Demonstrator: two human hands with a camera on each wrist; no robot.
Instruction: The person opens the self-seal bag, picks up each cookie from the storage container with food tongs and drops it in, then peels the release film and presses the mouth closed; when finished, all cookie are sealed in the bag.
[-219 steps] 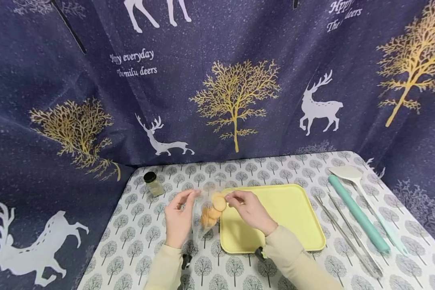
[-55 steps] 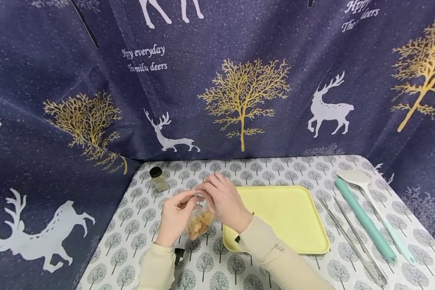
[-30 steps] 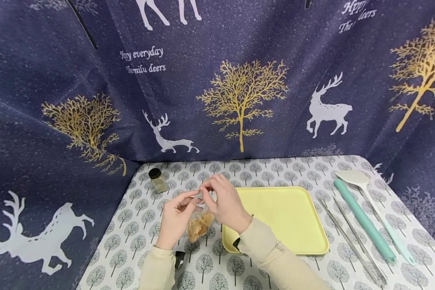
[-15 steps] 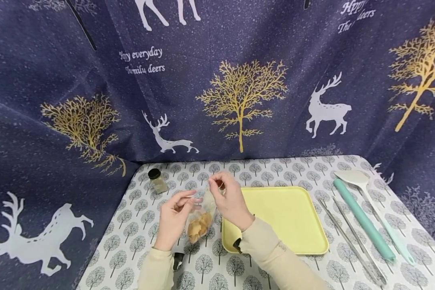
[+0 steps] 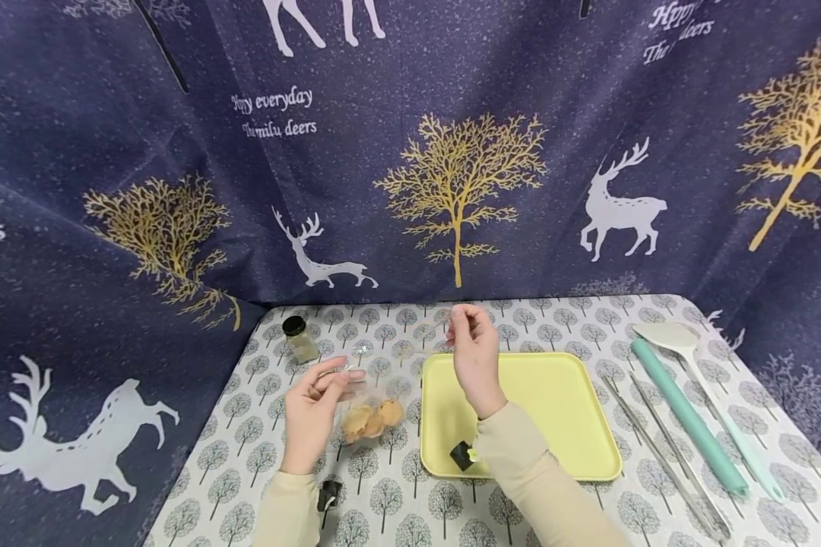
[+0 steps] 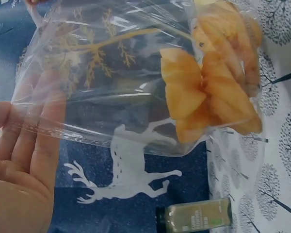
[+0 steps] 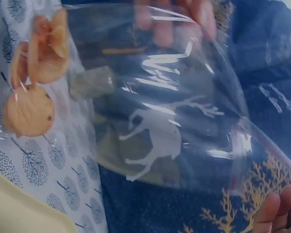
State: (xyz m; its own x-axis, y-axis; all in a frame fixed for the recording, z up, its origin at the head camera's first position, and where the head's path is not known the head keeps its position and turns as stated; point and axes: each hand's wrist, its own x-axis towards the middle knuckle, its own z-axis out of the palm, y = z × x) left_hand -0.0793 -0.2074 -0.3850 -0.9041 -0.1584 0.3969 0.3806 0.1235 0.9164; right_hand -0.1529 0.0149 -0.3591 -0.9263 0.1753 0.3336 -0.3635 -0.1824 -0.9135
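Now clear bag, stretched wide, round biscuits

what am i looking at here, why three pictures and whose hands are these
There is no machine: a person works with two bare hands and wears three cameras. The wide picture comes from the head, looking down at a table with a tree-print cloth. The other two come from the wrists, very close up.

The left hand and the right hand each pinch an edge of a clear plastic bag, stretching it open between them. Round biscuits sit in its low end.

On the table lie a yellow tray, a small jar with a black lid, metal tongs, a teal-handled tool and a pale spatula.
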